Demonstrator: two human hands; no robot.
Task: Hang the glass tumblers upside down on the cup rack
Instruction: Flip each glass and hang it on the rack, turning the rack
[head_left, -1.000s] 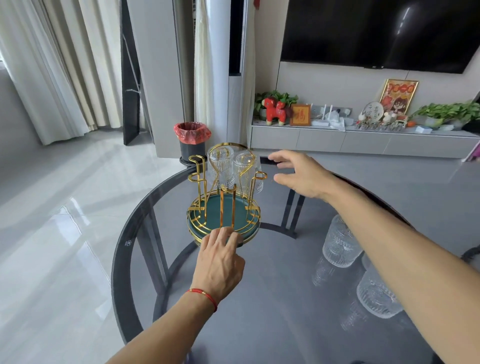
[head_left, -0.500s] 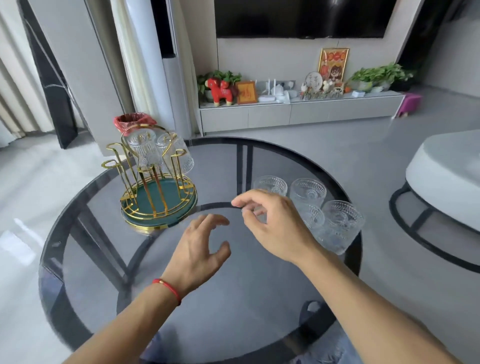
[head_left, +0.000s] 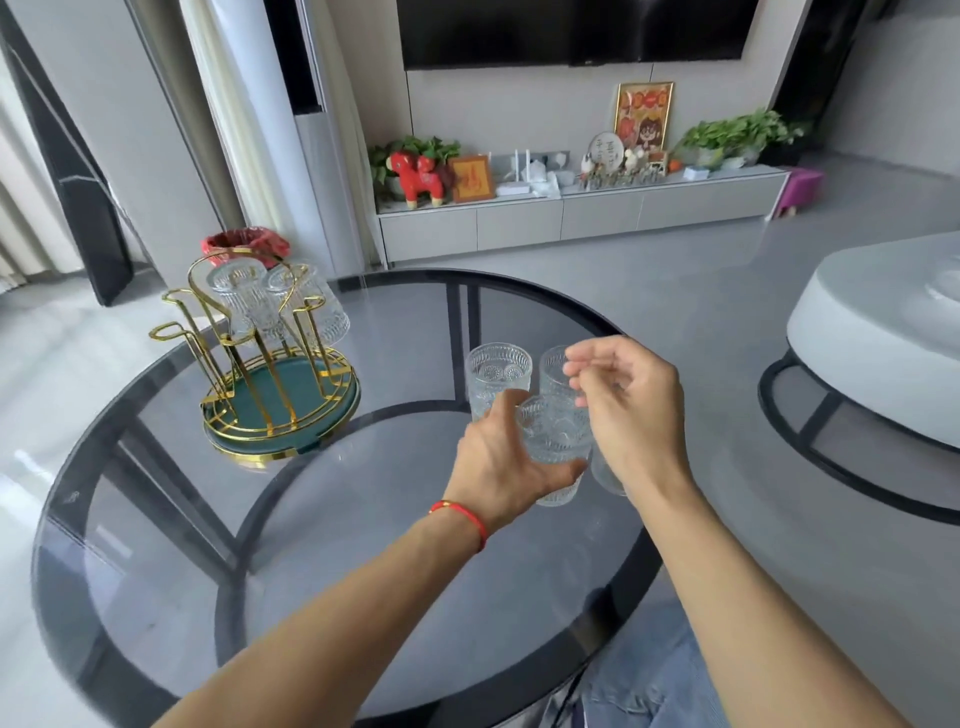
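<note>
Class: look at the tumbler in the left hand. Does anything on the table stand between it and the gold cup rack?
Nothing visible does. The left hand grips a tumbler, and only bare table lies between it and the rack. The other loose tumblers stand behind and right of it, away from that path.

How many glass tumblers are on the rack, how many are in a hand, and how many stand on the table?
On the cup rack, upside down: 2, one and another.
In the left hand: 1 tumbler.
Standing on the glass table: 3 visible, one, a second and a third, the last two partly hidden by the right hand.
Total: 6 tumblers.
</note>
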